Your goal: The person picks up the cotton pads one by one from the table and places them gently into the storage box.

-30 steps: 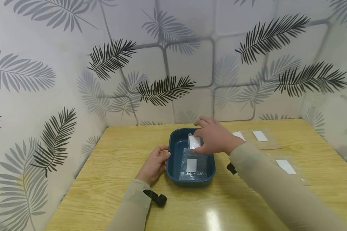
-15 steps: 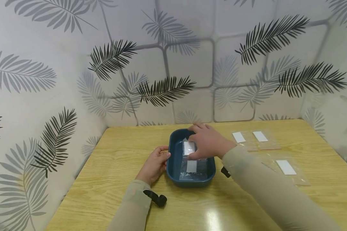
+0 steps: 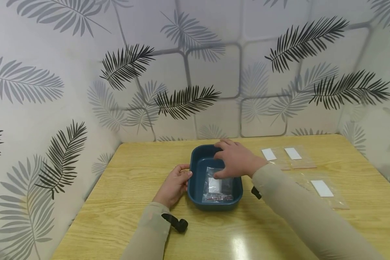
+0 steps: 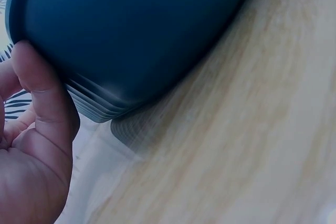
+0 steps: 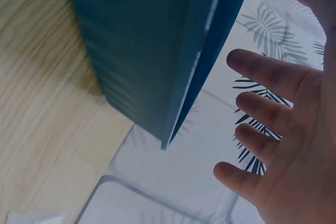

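Observation:
A dark blue plastic bin (image 3: 214, 206) stands on the table in the head view. My left hand (image 3: 175, 182) holds its left rim, the thumb on the near side and the fingers behind; the left wrist view shows the thumb (image 4: 39, 77) against the wall. Inside the bin lie clear zip bags (image 3: 215, 185) with a white card, one on top of another. Over the bin's right side my right hand (image 3: 235, 159) hovers with fingers spread and nothing in them. The right wrist view shows those fingers (image 5: 268, 74) straight and apart from the bin.
On the right of the wooden table (image 3: 133, 169) lie more clear bags with white cards: a left one (image 3: 268, 154), a right one (image 3: 293, 153) and a nearer one (image 3: 321, 188). A leaf-patterned wall (image 3: 214, 119) rises behind the table.
My right hand has let go of a small clear bag, which dropped onto the bag in the bin. The hand has shifted slightly; the left hand and bin have stayed put.

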Available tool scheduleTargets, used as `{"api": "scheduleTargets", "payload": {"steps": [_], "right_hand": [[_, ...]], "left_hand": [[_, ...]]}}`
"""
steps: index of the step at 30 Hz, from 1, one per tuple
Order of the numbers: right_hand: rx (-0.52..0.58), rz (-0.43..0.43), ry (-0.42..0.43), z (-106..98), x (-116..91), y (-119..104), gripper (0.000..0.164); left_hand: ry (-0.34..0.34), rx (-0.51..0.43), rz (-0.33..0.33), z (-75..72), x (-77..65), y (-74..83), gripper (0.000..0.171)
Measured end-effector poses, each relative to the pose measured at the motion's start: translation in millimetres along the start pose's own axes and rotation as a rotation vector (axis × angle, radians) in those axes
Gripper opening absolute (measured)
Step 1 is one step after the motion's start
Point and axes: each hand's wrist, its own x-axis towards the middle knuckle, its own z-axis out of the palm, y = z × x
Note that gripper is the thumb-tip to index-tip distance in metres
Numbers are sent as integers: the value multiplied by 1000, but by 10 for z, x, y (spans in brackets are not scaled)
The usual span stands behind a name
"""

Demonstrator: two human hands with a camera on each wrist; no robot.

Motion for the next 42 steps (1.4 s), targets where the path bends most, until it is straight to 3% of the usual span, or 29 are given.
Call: {"api": "scheduleTargets", "payload": {"steps": [14,26,35,42], "right_hand": [[155,7,10,132,-72,373,70],[341,174,1,276,-342,1062,69],[299,247,5,469,-555,1570,68],[217,299,-8,590,-600,1824,75]], "left_hand": [[-5,-8,11,-3,-9,3,39],[-5,2,7,-14,13,-4,40],[3,16,-10,-19,20,-13,37],[9,11,-7,-45,31,-35,37]]}}
